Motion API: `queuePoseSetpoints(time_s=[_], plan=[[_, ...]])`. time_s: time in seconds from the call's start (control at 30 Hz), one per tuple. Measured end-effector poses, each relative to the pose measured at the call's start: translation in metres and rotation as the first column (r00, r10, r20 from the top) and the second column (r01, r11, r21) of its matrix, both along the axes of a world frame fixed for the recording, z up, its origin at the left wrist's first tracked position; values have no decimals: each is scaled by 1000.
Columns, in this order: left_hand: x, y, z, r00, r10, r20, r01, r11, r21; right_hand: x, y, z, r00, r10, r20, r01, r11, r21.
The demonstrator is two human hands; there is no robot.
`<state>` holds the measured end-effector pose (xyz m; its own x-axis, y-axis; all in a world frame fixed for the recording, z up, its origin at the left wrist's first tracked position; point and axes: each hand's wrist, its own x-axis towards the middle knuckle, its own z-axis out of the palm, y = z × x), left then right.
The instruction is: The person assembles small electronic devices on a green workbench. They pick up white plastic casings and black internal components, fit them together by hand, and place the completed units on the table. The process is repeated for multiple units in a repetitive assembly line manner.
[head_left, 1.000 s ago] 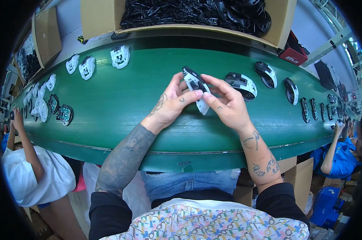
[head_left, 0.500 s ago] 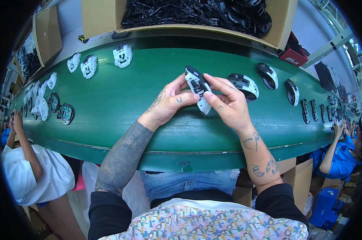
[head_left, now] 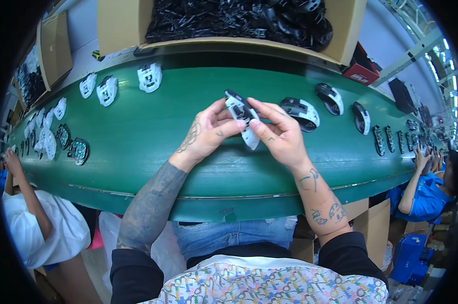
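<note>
A white and black computer mouse shell [head_left: 251, 138] is held up over the green belt, tilted, with its black end pointing away from me. My left hand [head_left: 207, 133] is closed on its left side, the thumb pressing near the middle of the shell. From the other side my right hand [head_left: 278, 133] grips it too, with thumb and fingers on the edge. Part of the shell is covered by my fingers. Just beyond my right hand lies a black and white mouse [head_left: 301, 112], and two more mice [head_left: 330, 98] sit farther right.
A green belt [head_left: 153, 167] spans the workspace. At far left lie white mouse shells [head_left: 149, 77] and parts with green circuit boards [head_left: 78, 151]. An open cardboard box [head_left: 249, 46] of black plastic parts borders the far side. Co-workers' hands [head_left: 421, 158] show at both ends.
The whole scene has shifted slightly left and down in the picture. Both hands still hold the mouse shell in nearly the same pose.
</note>
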<state>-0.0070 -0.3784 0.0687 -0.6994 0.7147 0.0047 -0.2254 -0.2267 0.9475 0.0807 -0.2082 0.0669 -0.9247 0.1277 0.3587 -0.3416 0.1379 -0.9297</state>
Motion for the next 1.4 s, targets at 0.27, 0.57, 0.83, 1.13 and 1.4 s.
queuePoseSetpoints(time_s=[0.27, 0.57, 0.83, 1.13, 1.4], plan=[[-8, -13, -1, 994, 107, -21, -107, 994, 6, -29, 14, 19, 998, 58, 6, -57, 965, 255], [-11, -4, 8, 986, 161, -51, -158, 986, 59, -190, 168, 61, 701, -709, -82, 305, 194, 932], [-10, -8, 3, 966, 258, -7, -257, 965, 59, -160, 134, 85, 594, -790, -154, 532, 242, 811], [-7, -6, -5, 953, 291, 82, -293, 956, 3, -15, 59, 42, 971, 148, 186, -9, 805, -594], [5, -6, 5, 978, 205, -29, -207, 965, -159, -6, 33, 15, 955, 247, 167, -145, 874, -464]])
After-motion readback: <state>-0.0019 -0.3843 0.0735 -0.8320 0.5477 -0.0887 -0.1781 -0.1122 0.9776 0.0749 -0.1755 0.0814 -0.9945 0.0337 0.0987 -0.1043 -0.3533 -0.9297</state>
